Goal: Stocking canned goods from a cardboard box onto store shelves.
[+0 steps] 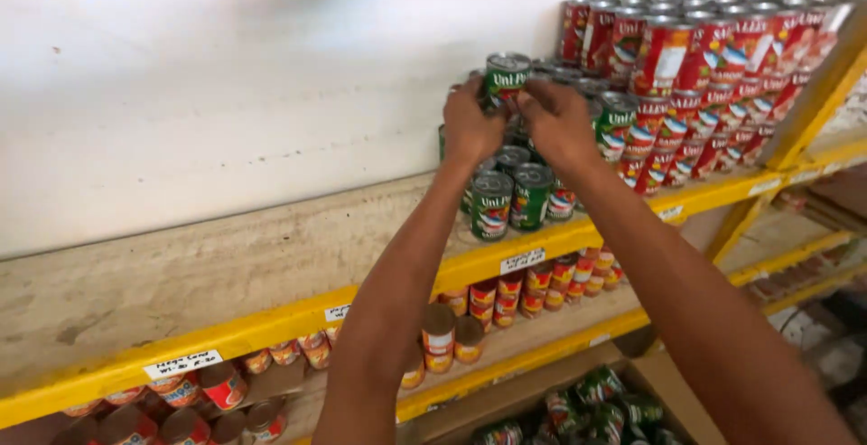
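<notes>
On the yellow-edged shelf (271, 323), both hands grip a green-labelled can (507, 76).

1. In front of me is a worn wooden shelf (226, 273) with a yellow front edge (271, 323).
2. On it stand green cans (492, 203), stacked, and just to their right taller stacks of red cans (713, 57).
3. The shelf below (542, 323) carries rows of small red and orange cans (551, 278).

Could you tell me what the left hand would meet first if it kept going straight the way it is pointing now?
Most likely the green can atop the stack: the left hand points up toward it and already seems to touch its side, though depth is unclear.
</notes>
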